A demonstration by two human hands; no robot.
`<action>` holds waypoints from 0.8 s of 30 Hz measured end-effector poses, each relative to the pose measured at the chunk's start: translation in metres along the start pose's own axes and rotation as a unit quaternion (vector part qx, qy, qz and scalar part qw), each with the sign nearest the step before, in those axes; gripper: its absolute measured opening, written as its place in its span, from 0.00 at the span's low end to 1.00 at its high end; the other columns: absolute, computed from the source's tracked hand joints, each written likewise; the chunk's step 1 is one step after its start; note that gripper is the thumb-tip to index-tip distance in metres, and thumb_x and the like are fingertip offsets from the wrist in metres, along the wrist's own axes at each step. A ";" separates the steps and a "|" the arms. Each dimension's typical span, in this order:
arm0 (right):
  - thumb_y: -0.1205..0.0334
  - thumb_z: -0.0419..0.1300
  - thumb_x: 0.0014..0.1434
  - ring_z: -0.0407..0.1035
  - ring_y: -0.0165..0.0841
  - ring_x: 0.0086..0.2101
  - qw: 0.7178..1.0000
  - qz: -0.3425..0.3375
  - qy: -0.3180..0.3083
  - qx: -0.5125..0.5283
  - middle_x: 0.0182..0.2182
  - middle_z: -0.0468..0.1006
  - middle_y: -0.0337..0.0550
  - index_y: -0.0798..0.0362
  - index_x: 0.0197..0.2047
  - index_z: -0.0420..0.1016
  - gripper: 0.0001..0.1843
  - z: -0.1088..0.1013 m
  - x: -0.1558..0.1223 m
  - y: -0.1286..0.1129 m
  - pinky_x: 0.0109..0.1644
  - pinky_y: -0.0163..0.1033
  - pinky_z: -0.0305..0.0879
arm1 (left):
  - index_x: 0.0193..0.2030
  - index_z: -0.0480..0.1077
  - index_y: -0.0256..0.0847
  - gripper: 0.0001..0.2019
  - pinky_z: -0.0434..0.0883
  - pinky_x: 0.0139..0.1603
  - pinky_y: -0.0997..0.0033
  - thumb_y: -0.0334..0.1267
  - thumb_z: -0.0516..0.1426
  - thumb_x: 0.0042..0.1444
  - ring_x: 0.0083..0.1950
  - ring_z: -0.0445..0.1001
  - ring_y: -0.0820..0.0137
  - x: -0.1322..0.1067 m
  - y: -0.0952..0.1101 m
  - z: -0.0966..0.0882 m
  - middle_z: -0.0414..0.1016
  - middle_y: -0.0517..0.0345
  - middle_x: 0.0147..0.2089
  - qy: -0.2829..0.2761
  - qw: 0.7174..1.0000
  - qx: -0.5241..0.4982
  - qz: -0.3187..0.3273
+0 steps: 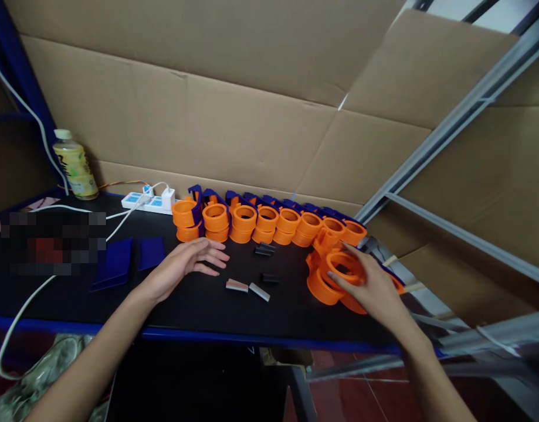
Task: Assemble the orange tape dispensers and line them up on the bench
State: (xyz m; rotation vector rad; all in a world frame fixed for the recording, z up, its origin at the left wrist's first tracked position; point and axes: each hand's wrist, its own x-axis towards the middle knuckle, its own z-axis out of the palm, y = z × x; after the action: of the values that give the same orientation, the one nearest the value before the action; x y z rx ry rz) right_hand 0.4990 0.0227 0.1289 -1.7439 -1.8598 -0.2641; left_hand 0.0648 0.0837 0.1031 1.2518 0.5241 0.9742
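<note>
My left hand [187, 262] hovers over the black tabletop with its fingers stretched out and apart, holding nothing. Nearest to it are a row of orange plastic ring-shaped parts [216, 220] with dark blue pieces behind them and two flat blue pieces [116, 262]. At the right, my right hand [370, 281] has thumb and fingers around the rim of an orange ring-shaped part [339, 259]. This part lies among other orange parts [322, 290], partly hidden by the hand. Between the hands are two small silver-grey pieces [237, 285] and a few small black pieces [270, 278].
A white power strip [152, 203] with plugs and cables stands at the back left, near a yellow-labelled bottle [77, 167]. A cardboard wall [234, 129] closes the back. Metal frame bars [436, 129] slope along the right. The table's blue front edge [251, 336] runs before me.
</note>
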 end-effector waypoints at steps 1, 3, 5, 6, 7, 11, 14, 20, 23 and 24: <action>0.36 0.61 0.58 0.69 0.54 0.58 1.000 -0.007 0.013 0.007 0.59 0.73 0.59 0.54 0.65 0.66 0.41 -0.002 0.000 -0.007 0.63 0.60 0.64 | 0.50 0.80 0.38 0.20 0.79 0.49 0.55 0.51 0.54 0.67 0.51 0.81 0.54 0.000 0.001 0.000 0.82 0.39 0.51 0.001 1.000 0.004 0.001; 0.39 0.62 0.59 0.68 0.53 0.59 0.999 -0.021 0.036 0.029 0.59 0.72 0.57 0.52 0.65 0.67 0.37 -0.009 -0.003 -0.027 0.65 0.58 0.63 | 0.51 0.80 0.39 0.20 0.78 0.50 0.54 0.51 0.54 0.67 0.53 0.81 0.53 -0.002 0.002 0.001 0.82 0.39 0.51 -0.001 1.000 0.017 0.000; 0.43 0.65 0.59 0.67 0.50 0.60 0.996 -0.033 0.034 0.077 0.61 0.72 0.53 0.48 0.65 0.66 0.36 -0.014 -0.010 -0.053 0.66 0.56 0.62 | 0.54 0.78 0.40 0.19 0.76 0.54 0.54 0.49 0.55 0.67 0.57 0.79 0.53 -0.006 0.004 0.006 0.81 0.40 0.54 -0.016 0.999 0.036 -0.003; 0.45 0.66 0.59 0.67 0.50 0.61 0.993 -0.041 0.016 0.114 0.61 0.71 0.52 0.46 0.66 0.65 0.36 -0.014 -0.015 -0.068 0.67 0.55 0.62 | 0.56 0.77 0.41 0.18 0.75 0.58 0.54 0.48 0.56 0.67 0.60 0.77 0.53 -0.008 0.004 0.009 0.80 0.41 0.57 -0.028 0.999 0.045 -0.005; 0.47 0.66 0.59 0.66 0.49 0.62 0.986 -0.052 -0.013 0.156 0.62 0.70 0.50 0.45 0.67 0.63 0.36 -0.013 -0.021 -0.083 0.67 0.55 0.62 | 0.59 0.76 0.44 0.18 0.72 0.61 0.54 0.46 0.58 0.66 0.64 0.74 0.54 -0.010 0.003 0.013 0.77 0.43 0.61 -0.042 0.998 0.053 -0.005; 0.48 0.69 0.57 0.68 0.45 0.61 0.933 -0.126 -0.141 0.305 0.63 0.69 0.48 0.40 0.70 0.58 0.41 0.005 -0.040 -0.146 0.65 0.50 0.67 | 0.65 0.70 0.49 0.25 0.67 0.67 0.55 0.38 0.64 0.61 0.70 0.67 0.55 -0.014 -0.003 0.031 0.71 0.47 0.68 -0.051 0.999 0.010 0.012; 0.43 0.71 0.53 0.69 0.45 0.60 0.897 -0.179 -0.204 0.348 0.64 0.68 0.48 0.40 0.71 0.54 0.49 0.024 -0.046 -0.175 0.62 0.49 0.71 | 0.59 0.73 0.43 0.18 0.76 0.58 0.52 0.42 0.61 0.63 0.61 0.77 0.51 -0.012 -0.002 0.038 0.76 0.43 0.63 -0.012 0.997 -0.062 0.036; 0.55 0.59 0.68 0.73 0.44 0.52 0.972 -0.129 -0.121 0.155 0.52 0.78 0.49 0.47 0.61 0.70 0.19 0.049 -0.050 -0.158 0.55 0.51 0.73 | 0.51 0.75 0.35 0.16 0.79 0.28 0.71 0.44 0.63 0.62 0.31 0.84 0.61 -0.014 0.018 0.017 0.85 0.43 0.39 0.093 0.991 -0.093 0.030; 0.59 0.57 0.69 0.73 0.45 0.49 0.986 -0.120 -0.111 0.034 0.47 0.81 0.49 0.50 0.55 0.76 0.14 0.061 -0.056 -0.141 0.49 0.51 0.75 | 0.50 0.75 0.34 0.17 0.77 0.24 0.73 0.44 0.64 0.60 0.27 0.83 0.62 -0.014 0.022 0.009 0.85 0.45 0.37 0.124 0.989 -0.082 0.019; 0.60 0.56 0.69 0.74 0.45 0.48 0.986 -0.119 -0.115 0.012 0.46 0.81 0.49 0.51 0.53 0.77 0.13 0.065 -0.058 -0.137 0.48 0.51 0.75 | 0.50 0.74 0.34 0.17 0.77 0.23 0.73 0.44 0.64 0.59 0.27 0.83 0.62 -0.014 0.021 0.010 0.85 0.45 0.38 0.129 0.988 -0.081 0.018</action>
State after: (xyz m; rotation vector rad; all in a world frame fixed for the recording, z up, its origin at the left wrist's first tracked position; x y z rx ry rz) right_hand 0.3492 -0.0118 0.0774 -1.5890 -2.2324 -0.1343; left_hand 0.0584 0.0671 0.1236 0.9987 0.6112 1.1936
